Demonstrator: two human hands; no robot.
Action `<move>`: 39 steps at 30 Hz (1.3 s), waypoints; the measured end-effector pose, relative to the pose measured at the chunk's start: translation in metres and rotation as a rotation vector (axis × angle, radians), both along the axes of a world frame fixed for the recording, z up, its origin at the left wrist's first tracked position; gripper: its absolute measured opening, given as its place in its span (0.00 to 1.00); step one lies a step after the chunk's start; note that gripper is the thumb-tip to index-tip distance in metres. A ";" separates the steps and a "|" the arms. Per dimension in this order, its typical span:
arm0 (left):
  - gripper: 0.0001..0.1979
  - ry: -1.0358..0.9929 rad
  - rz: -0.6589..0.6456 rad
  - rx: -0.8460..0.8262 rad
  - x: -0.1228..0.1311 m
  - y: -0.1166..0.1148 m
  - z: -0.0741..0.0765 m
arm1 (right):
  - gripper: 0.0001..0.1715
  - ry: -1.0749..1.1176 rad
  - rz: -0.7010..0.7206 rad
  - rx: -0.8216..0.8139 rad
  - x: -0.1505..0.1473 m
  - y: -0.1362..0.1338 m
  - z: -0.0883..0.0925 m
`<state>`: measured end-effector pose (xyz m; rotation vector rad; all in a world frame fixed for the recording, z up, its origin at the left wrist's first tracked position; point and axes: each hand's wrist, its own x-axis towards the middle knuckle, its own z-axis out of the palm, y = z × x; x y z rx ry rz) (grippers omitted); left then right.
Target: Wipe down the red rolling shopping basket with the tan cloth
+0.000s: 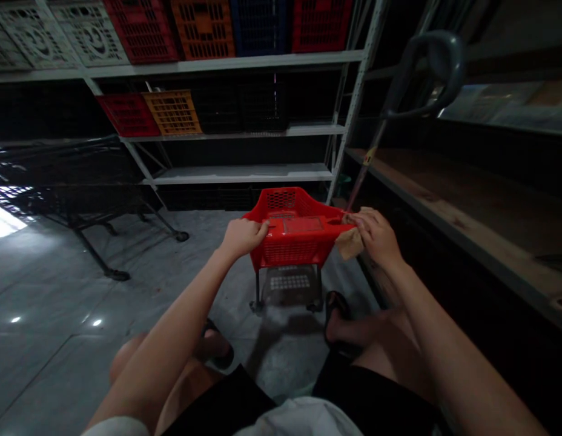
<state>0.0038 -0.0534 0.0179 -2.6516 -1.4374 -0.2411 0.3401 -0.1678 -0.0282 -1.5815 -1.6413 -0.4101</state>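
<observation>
A small red plastic shopping cart (292, 251) stands on the floor in front of me, between my feet. My left hand (243, 236) is closed over the left end of its near rim, with the thumb lying on top. In my right hand (377, 235) is a light brown cloth (350, 244), held by the right end of the same rim. Part of the cloth hangs down outside the cart. Whether it is fabric or paper is hard to make out. The cart's basket has mesh walls, and a grey lower rack (290, 282) shows beneath it.
White metal shelving (244, 175) with coloured crates (172, 112) rises behind the cart. A dark shopping cart (72, 200) stands at the left. To the right are a wooden shelf (444, 188) and a tall grey loop handle (453, 72) on a pole.
</observation>
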 end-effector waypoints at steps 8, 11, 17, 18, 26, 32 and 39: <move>0.34 -0.045 0.074 0.011 0.007 -0.003 -0.004 | 0.24 -0.036 -0.037 0.106 -0.101 0.025 0.001; 0.34 -0.042 0.074 0.010 -0.002 0.001 -0.004 | 0.23 -0.093 0.022 0.049 -0.081 0.026 0.001; 0.33 -0.100 0.102 0.034 0.012 -0.011 -0.008 | 0.26 0.127 -0.028 0.036 0.038 0.034 0.004; 0.33 -0.128 0.102 0.038 0.021 -0.016 -0.009 | 0.26 0.164 -0.040 0.038 0.046 0.038 0.005; 0.31 -0.313 0.084 0.047 0.097 -0.065 -0.016 | 0.22 0.163 0.140 0.100 -0.082 0.030 0.007; 0.26 -0.326 -0.236 -0.142 0.069 -0.057 -0.008 | 0.22 0.075 0.184 -0.014 -0.098 0.017 0.015; 0.22 -0.598 -0.453 -0.268 0.043 0.017 -0.039 | 0.22 0.236 -0.027 0.048 0.019 0.041 0.021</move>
